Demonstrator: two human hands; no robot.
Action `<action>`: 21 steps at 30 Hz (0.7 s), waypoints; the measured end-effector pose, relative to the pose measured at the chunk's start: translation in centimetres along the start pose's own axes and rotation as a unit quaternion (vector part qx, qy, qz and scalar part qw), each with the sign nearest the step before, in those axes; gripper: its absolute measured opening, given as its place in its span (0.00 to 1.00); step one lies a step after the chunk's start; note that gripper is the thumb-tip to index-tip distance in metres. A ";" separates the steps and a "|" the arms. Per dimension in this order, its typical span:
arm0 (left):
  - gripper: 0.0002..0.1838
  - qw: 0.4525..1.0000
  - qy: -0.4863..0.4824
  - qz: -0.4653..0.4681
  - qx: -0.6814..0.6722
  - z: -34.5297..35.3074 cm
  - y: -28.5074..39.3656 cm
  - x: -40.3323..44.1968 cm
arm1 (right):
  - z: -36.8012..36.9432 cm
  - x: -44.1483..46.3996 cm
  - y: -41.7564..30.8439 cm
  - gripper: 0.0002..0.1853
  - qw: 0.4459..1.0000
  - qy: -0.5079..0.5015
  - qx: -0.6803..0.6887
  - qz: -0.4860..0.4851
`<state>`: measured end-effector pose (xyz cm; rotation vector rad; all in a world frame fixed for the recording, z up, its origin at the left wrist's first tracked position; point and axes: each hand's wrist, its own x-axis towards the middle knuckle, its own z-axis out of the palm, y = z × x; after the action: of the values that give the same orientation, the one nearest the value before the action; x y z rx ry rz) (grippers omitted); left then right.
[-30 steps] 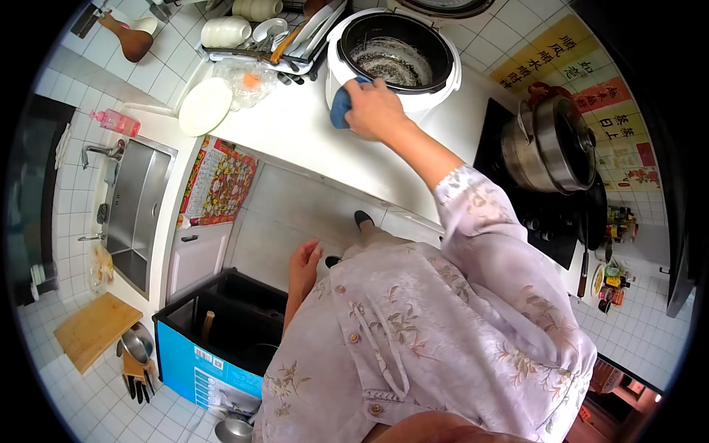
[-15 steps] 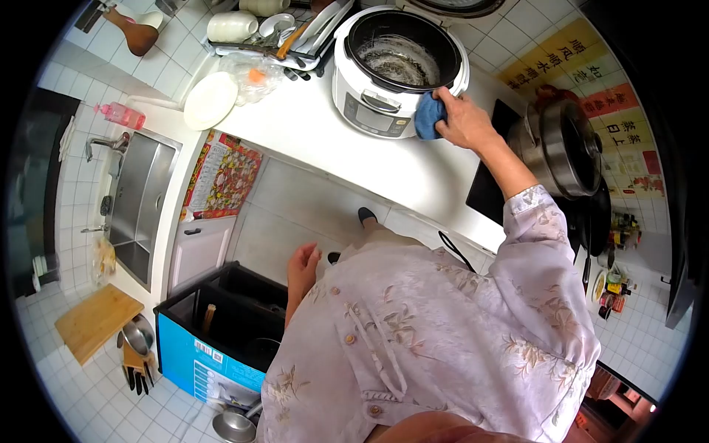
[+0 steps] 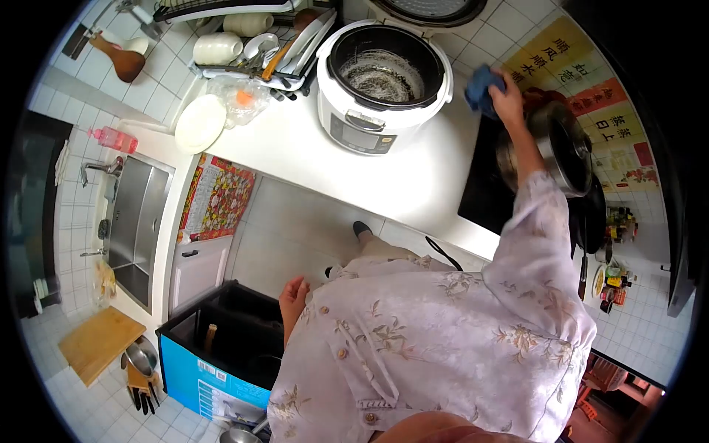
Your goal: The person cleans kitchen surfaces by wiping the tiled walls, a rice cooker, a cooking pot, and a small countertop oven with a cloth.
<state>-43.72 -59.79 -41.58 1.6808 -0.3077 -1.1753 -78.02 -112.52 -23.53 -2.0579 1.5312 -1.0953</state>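
Blue cloth (image 3: 484, 91) bunched in right hand (image 3: 507, 100), right of white cooker (image 3: 402, 118), apart from it; lid (image 3: 436, 9) up; shell looks clean, inner pot (image 3: 399, 40) streaked, seemingly undone; left hand (image 3: 294, 297) low, fingers loosely curled, apparently empty.

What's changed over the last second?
The right hand has carried the blue cloth from the white cooker's front left, past its front right, and off the cooker, near the steel pot. Nothing was taken up or let go. The cooker's lid stays open; the left hand still hangs low.
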 end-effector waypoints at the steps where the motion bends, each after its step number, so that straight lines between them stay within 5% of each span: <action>1: 0.14 1.000 -0.017 0.009 0.015 0.4 0.4 0.4 | 0.7 2.1 0.2 0.24 0.999 0.011 0.046 0.010; 3: 0.14 0.999 -0.036 0.019 0.031 1.6 2.1 1.0 | 2.7 4.9 -0.4 0.27 0.983 -0.024 0.137 0.118; 6: 0.14 0.998 -0.030 0.016 0.056 3.8 5.2 0.9 | 6.8 5.7 1.3 0.30 0.979 -0.133 0.008 0.154; 8: 0.14 0.998 -0.044 0.014 0.046 4.2 5.8 1.1 | 8.6 2.5 1.9 0.31 0.986 -0.050 0.038 0.152; 13: 0.12 0.997 -0.046 -0.007 0.058 4.0 3.5 0.4 | 7.9 -4.1 1.7 0.29 0.972 -0.052 0.141 0.182; 21: 0.12 0.999 -0.015 0.006 0.033 5.5 2.5 1.2 | 9.9 7.5 3.8 0.30 0.961 -0.074 0.078 0.254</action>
<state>-46.76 -64.98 -40.20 1.7170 -0.3785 -1.1926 -72.13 -122.41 -29.64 -1.4827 1.7001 -0.8115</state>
